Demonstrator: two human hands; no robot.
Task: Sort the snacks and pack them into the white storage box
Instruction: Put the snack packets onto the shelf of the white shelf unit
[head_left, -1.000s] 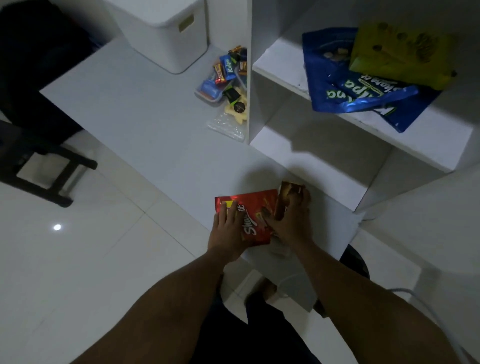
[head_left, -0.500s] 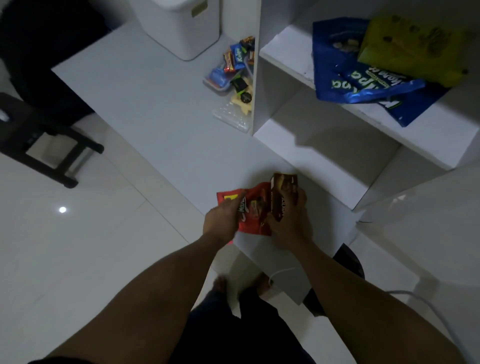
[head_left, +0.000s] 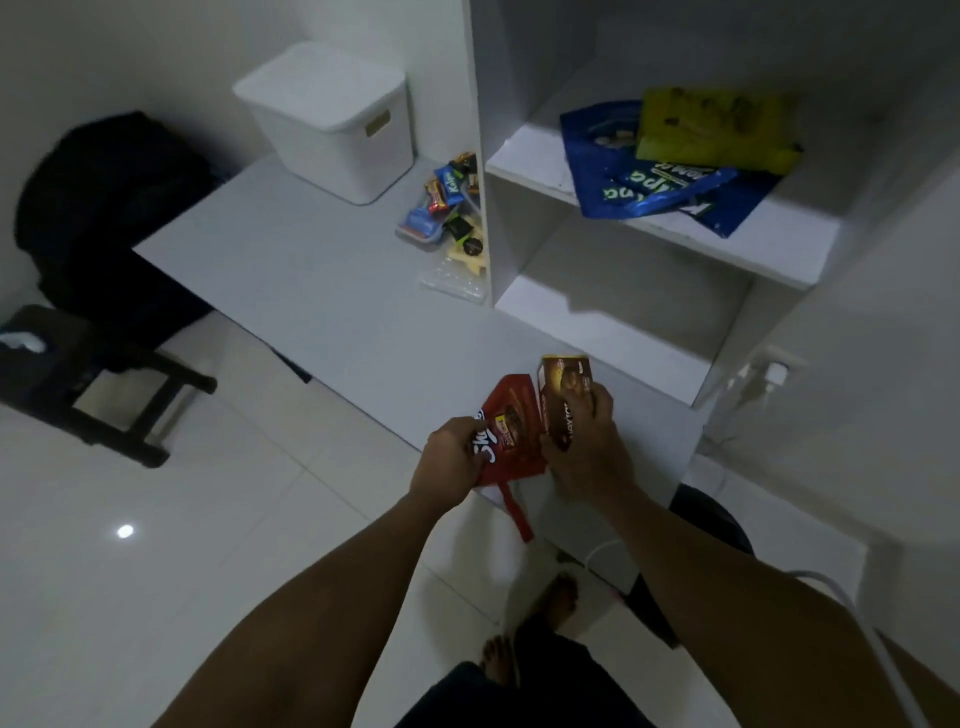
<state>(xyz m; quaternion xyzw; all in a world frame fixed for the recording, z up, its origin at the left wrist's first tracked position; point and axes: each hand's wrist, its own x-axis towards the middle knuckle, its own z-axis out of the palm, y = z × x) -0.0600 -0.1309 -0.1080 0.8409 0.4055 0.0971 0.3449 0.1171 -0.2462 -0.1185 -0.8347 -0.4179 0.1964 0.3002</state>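
As both hands hold snacks, storage box stands lidded at the back

While the left hand (head_left: 449, 449) has its grip curled tight on the lower left edge of the red snack pack (head_left: 511, 431), the right hand (head_left: 584, 452) has its grip wrapped round the brown snack box (head_left: 563, 400), upright and touching the red pack; both packs are over the near edge of the tabletop (head_left: 311, 280); white storage box (head_left: 332, 140) stands at the far end, lid on, well apart from the hands; pile of small snacks (head_left: 452, 218) lies near it, against the side panel of the shelf unit (head_left: 649, 228); blue bags (head_left: 613, 192) and yellow bag (head_left: 711, 130) lie on the shelf.
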